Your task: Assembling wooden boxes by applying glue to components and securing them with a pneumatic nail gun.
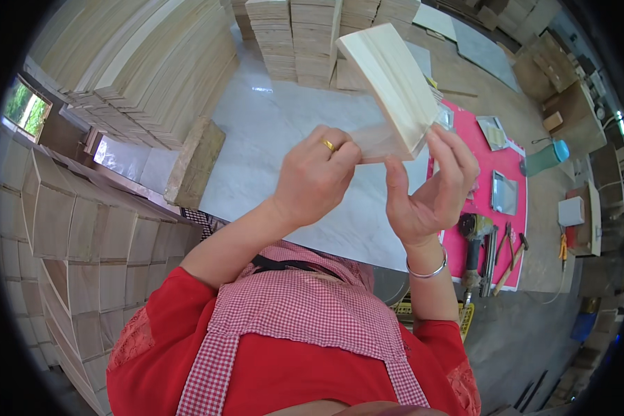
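A pale wooden box-like piece [395, 87] is tilted up above the white marbled tabletop [270, 145]. My right hand [433, 187] grips its lower right corner, thumb at the bottom edge and fingers on the side. A clear sheet [378, 139] shows at the piece's lower left side; whether it sits in the wood or stands apart from it, I cannot tell. My left hand [315, 173] is closed, with thumb and fingers pinching the sheet's left edge.
Tall stacks of boards [159, 76] stand at the left, with a rough wooden block [195, 163] beside them. Stacked wooden boxes [97, 236] fill the lower left. On a pink mat [475, 152] at the right lie a power drill [473, 243], a hammer [513, 263] and small glassy pieces [504, 193].
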A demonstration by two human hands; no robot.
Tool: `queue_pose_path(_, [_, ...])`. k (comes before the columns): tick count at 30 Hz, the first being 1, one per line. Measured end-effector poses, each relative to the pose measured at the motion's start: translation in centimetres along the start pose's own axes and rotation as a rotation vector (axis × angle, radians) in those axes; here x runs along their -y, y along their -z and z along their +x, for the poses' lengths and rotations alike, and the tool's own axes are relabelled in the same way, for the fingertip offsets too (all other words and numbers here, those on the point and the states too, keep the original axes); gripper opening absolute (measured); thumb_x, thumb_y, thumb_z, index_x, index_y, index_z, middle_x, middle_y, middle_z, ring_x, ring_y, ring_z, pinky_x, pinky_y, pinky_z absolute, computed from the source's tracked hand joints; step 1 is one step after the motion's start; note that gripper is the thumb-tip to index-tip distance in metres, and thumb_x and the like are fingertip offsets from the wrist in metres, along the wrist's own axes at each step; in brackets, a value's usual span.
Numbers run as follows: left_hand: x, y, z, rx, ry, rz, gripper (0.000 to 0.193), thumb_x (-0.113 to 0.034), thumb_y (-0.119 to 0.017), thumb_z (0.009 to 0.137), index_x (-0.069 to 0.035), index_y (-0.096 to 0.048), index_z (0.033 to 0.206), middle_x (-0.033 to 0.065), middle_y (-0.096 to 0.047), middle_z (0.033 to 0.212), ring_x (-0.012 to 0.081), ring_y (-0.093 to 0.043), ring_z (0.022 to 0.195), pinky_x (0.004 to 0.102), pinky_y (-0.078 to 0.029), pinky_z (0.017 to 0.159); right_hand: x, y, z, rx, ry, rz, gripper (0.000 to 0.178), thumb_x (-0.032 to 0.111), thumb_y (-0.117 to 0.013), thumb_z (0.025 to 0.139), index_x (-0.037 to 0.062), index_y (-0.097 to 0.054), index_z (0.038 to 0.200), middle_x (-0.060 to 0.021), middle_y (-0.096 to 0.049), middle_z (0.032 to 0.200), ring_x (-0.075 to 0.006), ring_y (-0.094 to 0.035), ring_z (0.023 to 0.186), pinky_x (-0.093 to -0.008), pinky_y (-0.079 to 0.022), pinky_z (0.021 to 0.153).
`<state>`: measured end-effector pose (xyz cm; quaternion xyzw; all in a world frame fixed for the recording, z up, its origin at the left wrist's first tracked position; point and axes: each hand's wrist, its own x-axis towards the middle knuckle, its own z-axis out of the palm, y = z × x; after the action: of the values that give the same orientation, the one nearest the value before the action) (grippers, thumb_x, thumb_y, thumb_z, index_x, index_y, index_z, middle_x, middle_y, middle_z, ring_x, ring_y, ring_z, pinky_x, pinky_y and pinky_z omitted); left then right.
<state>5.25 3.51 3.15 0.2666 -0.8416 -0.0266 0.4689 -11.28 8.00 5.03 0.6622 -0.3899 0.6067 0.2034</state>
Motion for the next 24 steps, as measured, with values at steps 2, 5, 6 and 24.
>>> queue_pose_path(2, [0.2,0.6,0.3,0.028,-0.024,0.039,0.02,0.006,-0.067,0.069,-0.004,-0.056,0.082,0.0085,-0.059,0.085,0.0271,-0.059,0.075,0.0362,-0.049,0.06,-0.4,0.4,-0.5,-0.027,-0.071,-0.026,0.053,0.009,-0.084,0.074,0.0018,-0.059,0.12,-0.0141,-0.06,0.116,-0.0287,-0.059,0.103,-0.037,-0.049,0.086])
queue_pose_path(5, [0.5,1.0,1.3,0.081,-0.085,0.12,0.018,0.004,-0.066,0.069,-0.005,-0.056,0.08,0.0068,-0.059,0.083,0.0257,-0.059,0.075,0.0356,-0.048,0.059,-1.1,0.8,-1.7,-0.021,-0.181,-0.02,0.052,0.008,-0.083,0.075,0.0007,-0.059,0.12,-0.0142,-0.06,0.115,-0.0274,-0.059,0.103,-0.0366,-0.049,0.087])
queue_pose_path(6, [0.4,1.1,1.6,0.107,-0.105,0.158,0.017,0.002,-0.066,0.069,-0.006,-0.056,0.08,0.006,-0.059,0.083,0.0247,-0.058,0.075,0.035,-0.048,0.059,-1.3,0.9,-2.3,-0.013,-0.252,0.017,0.051,0.007,-0.083,0.076,0.0,-0.058,0.12,-0.0141,-0.06,0.115,-0.0263,-0.059,0.103,-0.036,-0.049,0.088])
queue_pose_path(24, [-0.5,0.8,2.5,0.074,-0.324,0.37,0.015,-0.014,-0.066,0.069,-0.011,-0.051,0.068,0.0013,-0.057,0.075,0.0167,-0.054,0.078,0.0305,-0.039,0.062,-1.8,1.5,-6.0,-0.106,-0.736,0.458,0.043,0.001,-0.072,0.088,-0.0056,-0.053,0.126,-0.0097,-0.06,0.117,-0.0167,-0.06,0.106,-0.0299,-0.05,0.094])
